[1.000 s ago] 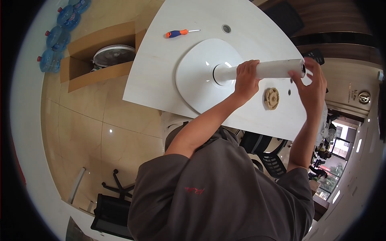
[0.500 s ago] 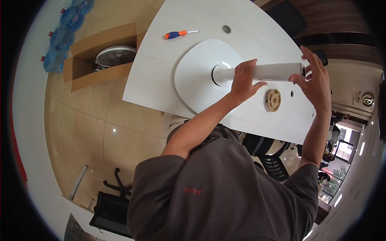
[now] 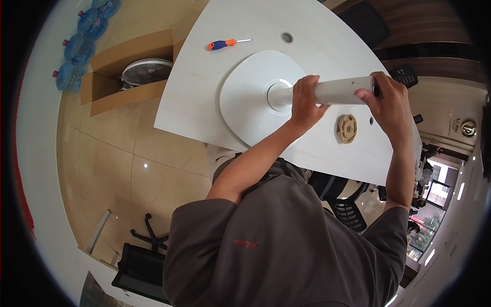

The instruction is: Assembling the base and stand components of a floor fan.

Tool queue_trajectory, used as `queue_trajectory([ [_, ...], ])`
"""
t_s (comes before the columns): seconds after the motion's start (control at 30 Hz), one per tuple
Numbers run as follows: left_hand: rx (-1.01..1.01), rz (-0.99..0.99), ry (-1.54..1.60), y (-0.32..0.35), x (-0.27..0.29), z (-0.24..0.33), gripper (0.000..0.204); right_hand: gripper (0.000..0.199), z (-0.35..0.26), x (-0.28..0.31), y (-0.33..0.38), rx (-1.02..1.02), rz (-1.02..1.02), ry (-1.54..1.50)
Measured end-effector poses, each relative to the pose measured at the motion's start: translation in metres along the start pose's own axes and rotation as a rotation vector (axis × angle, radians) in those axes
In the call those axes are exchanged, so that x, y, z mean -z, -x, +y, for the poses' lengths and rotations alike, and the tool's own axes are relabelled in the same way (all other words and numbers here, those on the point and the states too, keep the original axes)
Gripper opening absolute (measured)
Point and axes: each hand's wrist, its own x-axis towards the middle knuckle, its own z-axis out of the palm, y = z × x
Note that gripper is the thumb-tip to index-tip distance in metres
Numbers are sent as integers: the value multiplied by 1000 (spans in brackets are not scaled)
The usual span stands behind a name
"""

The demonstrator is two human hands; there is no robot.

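Observation:
A white round base (image 3: 243,97) rests on the white table, and a thick white tube (image 3: 340,90) rises from the collar at its middle. My left hand (image 3: 307,102) is wrapped round the lower part of the tube, near the base. Around the tube's far end is my right hand (image 3: 386,100), its thumb pressed on the side and its fingers over the top. A dark opening shows at that end, partly covered by the right fingers. Below the tube lies a beige ribbed disc (image 3: 348,128), apart from both hands.
A blue and orange screwdriver (image 3: 228,44) lies on the table (image 3: 189,97) beyond the base. On the floor at left stands an open cardboard box (image 3: 110,101) holding a fan grille (image 3: 146,72). Several blue water bottles (image 3: 70,77) line the wall. Black chairs (image 3: 140,273) stand nearby.
My right hand has closed from a spread pose onto the tube's end and moved slightly left. The left hand keeps its place on the tube, its thumb now closer in.

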Motion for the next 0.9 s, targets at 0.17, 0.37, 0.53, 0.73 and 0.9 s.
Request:
queue_trajectory([
  [0.17, -43, 26, 5, -6, 3, -13, 69, 52, -1, 5, 5, 367, 278, 67],
  [0.37, -82, 36, 53, -10, 14, 7, 69, 50, 17, 1, 5, 273, 128, -23],
  [0.53, 13, 15, 134, 0, -1, -4, 69, 52, 17, 2, 0, 221, 171, 205],
  [0.73, -85, -27, 156, -5, 11, -8, 69, 52, 15, 5, 4, 571, 213, -48],
  [0.9, -148, 97, -7, -6, 15, 12, 76, 51, 22, 5, 1, 91, 8, 291],
])
